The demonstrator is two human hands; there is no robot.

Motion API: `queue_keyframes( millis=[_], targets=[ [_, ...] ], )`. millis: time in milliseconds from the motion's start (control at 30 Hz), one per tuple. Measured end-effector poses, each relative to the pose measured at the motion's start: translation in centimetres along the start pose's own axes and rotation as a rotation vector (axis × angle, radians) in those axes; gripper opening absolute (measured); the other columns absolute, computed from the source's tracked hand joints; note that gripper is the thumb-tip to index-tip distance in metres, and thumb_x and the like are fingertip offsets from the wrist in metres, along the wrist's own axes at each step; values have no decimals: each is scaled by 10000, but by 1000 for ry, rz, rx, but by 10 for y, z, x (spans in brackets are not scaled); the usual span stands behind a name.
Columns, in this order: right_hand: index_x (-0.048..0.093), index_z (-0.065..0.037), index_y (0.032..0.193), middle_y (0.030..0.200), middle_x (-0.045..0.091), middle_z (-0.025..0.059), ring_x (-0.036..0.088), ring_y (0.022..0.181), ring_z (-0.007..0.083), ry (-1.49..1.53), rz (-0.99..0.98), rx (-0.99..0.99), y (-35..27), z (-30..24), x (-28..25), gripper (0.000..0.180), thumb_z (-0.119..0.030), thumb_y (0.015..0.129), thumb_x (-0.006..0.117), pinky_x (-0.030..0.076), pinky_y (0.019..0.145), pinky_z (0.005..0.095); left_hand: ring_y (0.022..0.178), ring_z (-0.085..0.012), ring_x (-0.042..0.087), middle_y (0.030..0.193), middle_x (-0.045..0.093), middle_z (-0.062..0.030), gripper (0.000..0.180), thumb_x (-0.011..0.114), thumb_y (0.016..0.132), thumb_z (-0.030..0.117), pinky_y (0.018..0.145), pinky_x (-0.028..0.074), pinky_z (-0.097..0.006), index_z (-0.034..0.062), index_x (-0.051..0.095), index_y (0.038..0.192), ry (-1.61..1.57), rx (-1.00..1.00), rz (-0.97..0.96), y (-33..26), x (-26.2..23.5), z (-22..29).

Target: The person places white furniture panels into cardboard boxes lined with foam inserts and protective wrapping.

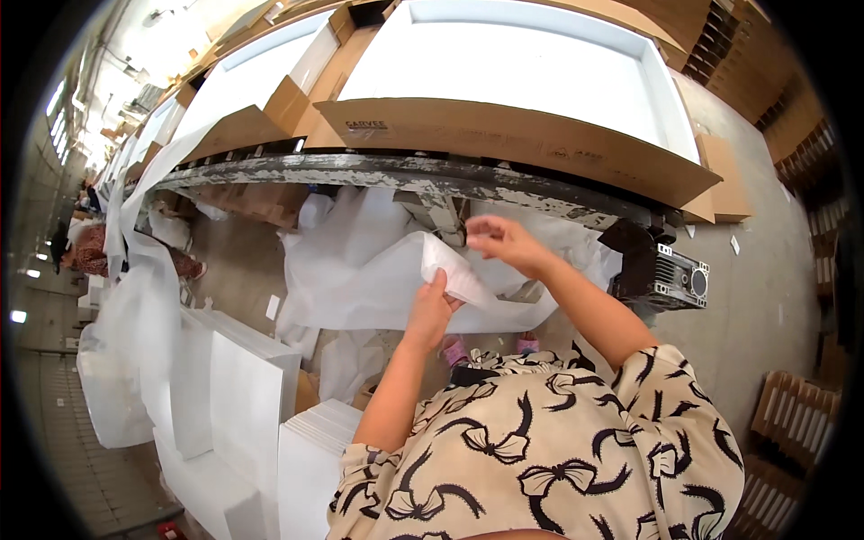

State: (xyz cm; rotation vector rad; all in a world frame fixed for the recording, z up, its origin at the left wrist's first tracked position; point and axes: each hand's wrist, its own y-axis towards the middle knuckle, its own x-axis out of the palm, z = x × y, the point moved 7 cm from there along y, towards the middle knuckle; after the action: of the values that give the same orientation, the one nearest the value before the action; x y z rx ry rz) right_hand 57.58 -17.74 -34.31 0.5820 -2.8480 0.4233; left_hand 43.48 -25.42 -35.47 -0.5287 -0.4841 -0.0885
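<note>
The left hand point(430, 315) is gripping a gathered fold of a long, translucent white foam sheet point(351, 274); the right hand point(510, 245) is hovering apart, loosely curled, seemingly empty, just right of the fold. The sheet is draping left to right below the scuffed dark metal conveyor frame point(360, 169).

The plastic sheet point(346, 274) looks smooth, the metal rail point(360, 170) rough.

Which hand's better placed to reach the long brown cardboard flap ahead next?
Probably the right hand: it looks empty and is nearer the long brown cardboard flap. The left hand is farther back and holds the bunched white foam-like sheet.
</note>
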Motion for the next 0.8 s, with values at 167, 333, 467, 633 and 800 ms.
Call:
queue_keyframes(
  millis=[167,333,467,633,800],
  targets=[
    [548,-81,1095,1041,564,34,535,948,161,-453,-76,-199,-36,-15,53,410,-169,727,705,475,769,280,1043,-223,538,1132,549,-112,388,412,936,330,903,433,-370,-1,480,1128,-238,42,-52,-15,-13,7],
    [635,-42,858,1008,602,103,599,828,176,-566,-39,-493,-29,-3,71,154,-115,727,671,487,703,290,942,-191,578,1050,572,-110,315,476,916,209,853,477,-326,-38,492,1111,-49,165,38,-28,-15,16],
    [667,-60,840,1020,606,140,596,859,235,-444,-162,-427,-23,3,81,136,-159,749,642,478,714,313,877,-174,597,1003,591,-102,233,539,872,98,770,517,-291,-47,535,1054,31,240,187,-41,-35,13],
    [679,-19,919,1085,608,100,579,807,144,-170,-311,115,-14,30,90,232,-178,754,644,483,662,281,865,-174,609,971,613,-95,217,587,832,50,712,536,-280,-16,555,1037,-60,264,275,-58,-46,11],
    [682,-17,875,985,626,76,557,749,128,-67,-181,258,-9,43,96,221,-178,730,638,482,609,269,854,-175,611,970,615,-95,230,603,805,14,715,532,-281,-24,557,1027,-48,293,326,-64,-56,9]
  ],
)
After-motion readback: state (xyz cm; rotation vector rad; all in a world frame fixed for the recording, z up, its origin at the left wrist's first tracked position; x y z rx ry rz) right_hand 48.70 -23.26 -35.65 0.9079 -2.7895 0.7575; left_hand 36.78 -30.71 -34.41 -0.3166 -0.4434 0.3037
